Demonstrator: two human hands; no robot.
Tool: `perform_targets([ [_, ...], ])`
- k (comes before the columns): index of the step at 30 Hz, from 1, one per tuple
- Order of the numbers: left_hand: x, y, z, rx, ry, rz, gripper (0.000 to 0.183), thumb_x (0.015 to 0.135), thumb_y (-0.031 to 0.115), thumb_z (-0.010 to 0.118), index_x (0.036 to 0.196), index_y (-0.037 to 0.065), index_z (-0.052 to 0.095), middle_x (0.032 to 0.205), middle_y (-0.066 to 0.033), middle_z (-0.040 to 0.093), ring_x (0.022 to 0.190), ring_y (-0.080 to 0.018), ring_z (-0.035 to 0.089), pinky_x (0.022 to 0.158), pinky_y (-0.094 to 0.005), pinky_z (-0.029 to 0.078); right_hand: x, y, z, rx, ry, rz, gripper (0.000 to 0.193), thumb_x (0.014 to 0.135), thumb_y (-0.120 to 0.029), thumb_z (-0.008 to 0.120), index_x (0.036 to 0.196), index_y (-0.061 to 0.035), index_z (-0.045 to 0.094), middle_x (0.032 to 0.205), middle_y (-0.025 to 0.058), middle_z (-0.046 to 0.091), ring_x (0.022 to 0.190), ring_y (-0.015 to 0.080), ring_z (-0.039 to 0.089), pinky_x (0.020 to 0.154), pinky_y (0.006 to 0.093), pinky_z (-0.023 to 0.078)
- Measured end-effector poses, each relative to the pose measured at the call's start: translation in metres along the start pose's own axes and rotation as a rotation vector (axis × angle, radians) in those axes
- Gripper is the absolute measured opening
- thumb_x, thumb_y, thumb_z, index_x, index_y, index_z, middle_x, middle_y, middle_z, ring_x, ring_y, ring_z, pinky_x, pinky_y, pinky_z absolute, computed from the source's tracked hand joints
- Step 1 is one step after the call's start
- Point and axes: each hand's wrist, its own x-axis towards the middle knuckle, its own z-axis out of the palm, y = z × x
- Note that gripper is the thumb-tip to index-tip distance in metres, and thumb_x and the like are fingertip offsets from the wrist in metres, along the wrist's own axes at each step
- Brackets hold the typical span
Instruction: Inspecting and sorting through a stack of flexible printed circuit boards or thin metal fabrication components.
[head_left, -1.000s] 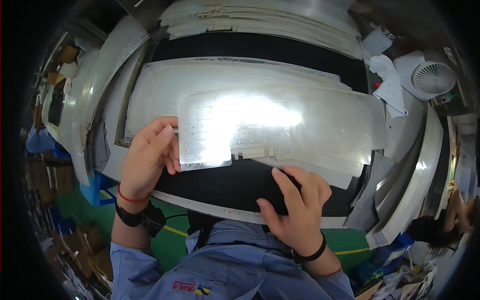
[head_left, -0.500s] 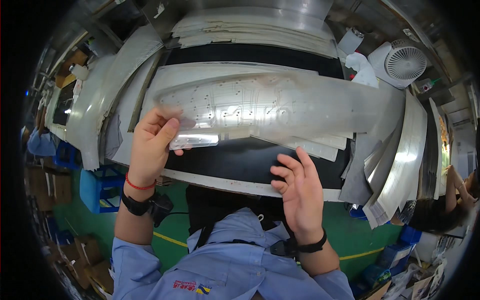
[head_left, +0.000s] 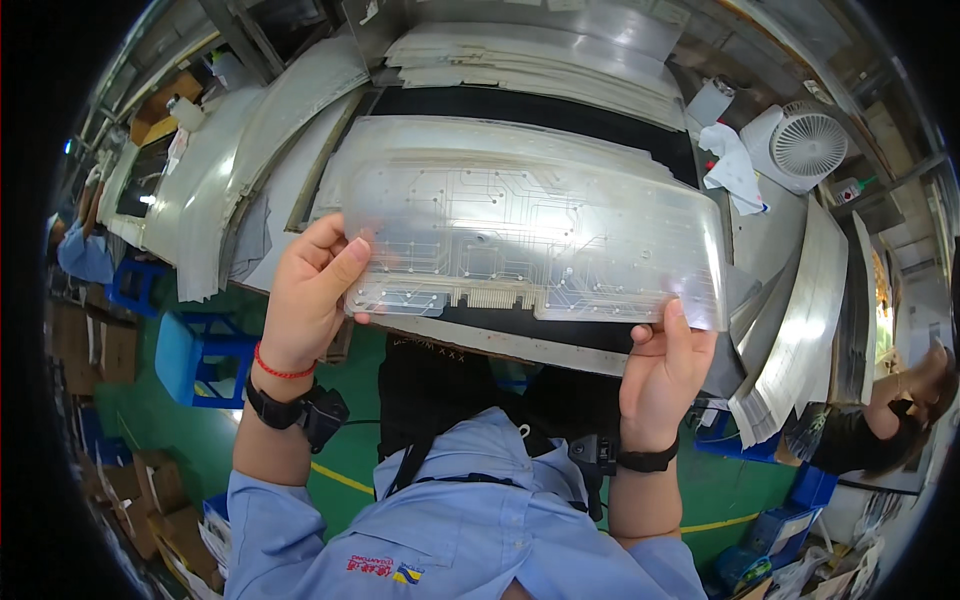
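A clear flexible circuit film (head_left: pixel 540 220) with fine printed traces and a comb-like contact tail hangs spread between my hands above the black-topped bench. My left hand (head_left: pixel 318 275) pinches its left edge, thumb on top near the lower corner. My right hand (head_left: pixel 670 360) holds the lower right corner between thumb and fingers. Behind the film lie more pale sheets (head_left: pixel 440 128) on the bench, partly hidden by it.
Stacks of sheets stand at the back (head_left: pixel 530 60), along the left (head_left: pixel 240 140) and at the right (head_left: pixel 790 330). A white fan (head_left: pixel 800 145) and a crumpled white cloth (head_left: pixel 730 165) sit at the back right. A blue stool (head_left: pixel 205 355) is left. A co-worker's arm (head_left: pixel 900 395) shows far right.
My right hand was free with its fingers apart; it has moved right and taken the film's right corner. The film is now turned flatter toward me and its traces show clearly.
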Motion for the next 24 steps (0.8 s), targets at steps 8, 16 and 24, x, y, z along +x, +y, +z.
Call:
perform_targets([
  [8,0.002,0.005,0.006,0.049,-0.002,-0.042,0.024,0.098,0.012,0.052,0.118,-0.001,0.054,0.094,-0.0067,0.066,0.064,-0.0077,0.060,0.048,-0.0194,0.046,-0.013,-0.013,0.005,-0.043,0.082,-0.069,0.039,0.094,-0.004,0.057,0.132,-0.0019,0.044,0.106,0.0082,0.062,0.083,0.0121,0.062,0.060,0.0240,0.053],
  [16,-0.009,-0.021,0.026,0.162,-0.065,-0.091,0.036,0.092,0.007,0.052,0.127,0.000,0.048,0.097,-0.0050,0.066,0.067,-0.0073,0.060,0.052,-0.0186,0.045,-0.048,-0.032,-0.038,-0.103,0.049,-0.030,0.040,0.092,0.002,0.056,0.131,0.0020,0.046,0.103,0.0118,0.064,0.081,0.0151,0.063,0.064,0.0272,0.054],
  [24,0.009,-0.044,0.134,-0.022,-0.272,-0.157,0.032,0.092,0.004,0.056,0.123,0.001,0.047,0.106,-0.0109,0.064,0.093,-0.0151,0.063,0.083,-0.0294,0.051,-0.050,-0.146,-0.110,-0.290,-0.074,-0.172,0.063,0.091,0.003,0.059,0.146,0.0022,0.029,0.122,0.0116,0.056,0.102,0.0154,0.057,0.087,0.0302,0.048],
])
